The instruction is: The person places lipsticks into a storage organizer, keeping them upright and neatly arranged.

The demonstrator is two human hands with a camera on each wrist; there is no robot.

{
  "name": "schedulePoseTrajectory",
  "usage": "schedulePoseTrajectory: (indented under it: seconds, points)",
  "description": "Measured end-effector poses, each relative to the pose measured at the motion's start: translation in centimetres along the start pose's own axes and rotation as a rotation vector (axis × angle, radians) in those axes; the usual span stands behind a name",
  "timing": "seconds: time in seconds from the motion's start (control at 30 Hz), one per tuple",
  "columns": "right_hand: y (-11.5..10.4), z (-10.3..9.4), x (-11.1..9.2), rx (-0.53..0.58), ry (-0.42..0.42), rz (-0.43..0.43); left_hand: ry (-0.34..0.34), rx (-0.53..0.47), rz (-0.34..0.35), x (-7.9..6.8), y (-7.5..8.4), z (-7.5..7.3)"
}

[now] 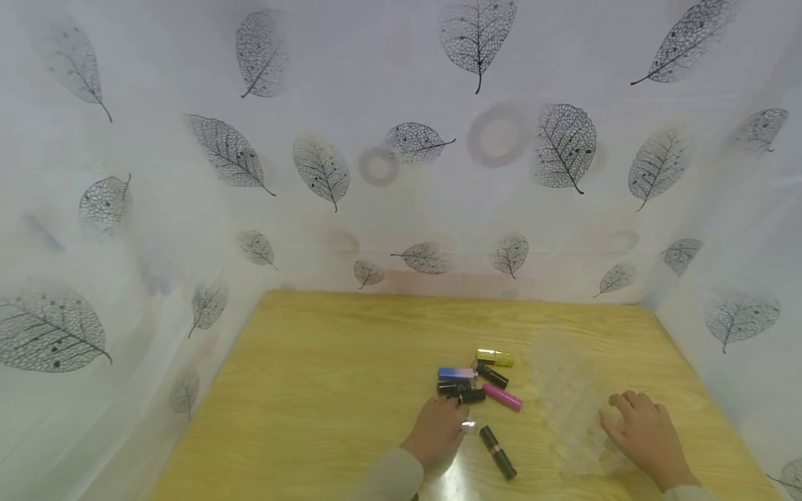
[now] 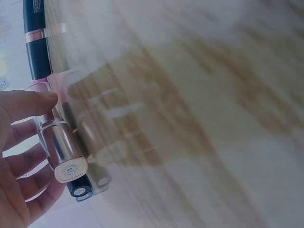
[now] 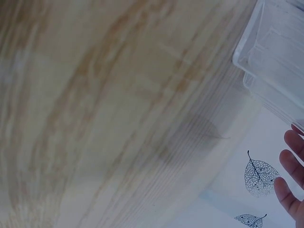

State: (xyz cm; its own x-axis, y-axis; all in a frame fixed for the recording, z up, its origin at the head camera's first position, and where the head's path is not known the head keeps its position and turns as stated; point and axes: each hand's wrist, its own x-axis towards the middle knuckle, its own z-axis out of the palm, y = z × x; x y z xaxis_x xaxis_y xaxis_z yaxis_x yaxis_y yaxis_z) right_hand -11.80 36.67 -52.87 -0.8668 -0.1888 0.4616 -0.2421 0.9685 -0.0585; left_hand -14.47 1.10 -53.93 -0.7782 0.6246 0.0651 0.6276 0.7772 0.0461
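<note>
My left hand (image 1: 437, 430) is at the near side of a group of lipsticks. In the left wrist view its thumb and fingers lie around a shiny metallic lipstick (image 2: 65, 151) with a pale round-marked label on its base. Only a silvery bit of that lipstick shows in the head view. A black lipstick with a coppery band (image 1: 498, 454) lies just to the right. My right hand (image 1: 645, 431), fingers loosely bent, is by the right side of a clear plastic compartment tray (image 1: 564, 390); whether it touches the tray, I cannot tell.
Beyond the left hand lie a blue-to-pink lipstick (image 1: 456, 374), a yellow one (image 1: 495, 358), a magenta one (image 1: 502, 396) and several black ones (image 1: 491, 376). The wooden table (image 1: 313, 362) is bordered by a leaf-printed white sheet (image 1: 401, 202) at the back and sides.
</note>
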Motion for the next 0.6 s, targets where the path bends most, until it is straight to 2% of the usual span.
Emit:
schedulePoseTrajectory:
  seconds: [0.33, 0.6]
  points:
    - [0.0, -0.1, 0.0, 0.01, -0.029, 0.013, 0.1, 0.027, 0.026, 0.5, -0.2, 0.2]
    - [0.1, 0.2, 0.1, 0.008, -0.008, 0.002, 0.156, 0.066, 0.068, 0.8, -0.4, -1.8]
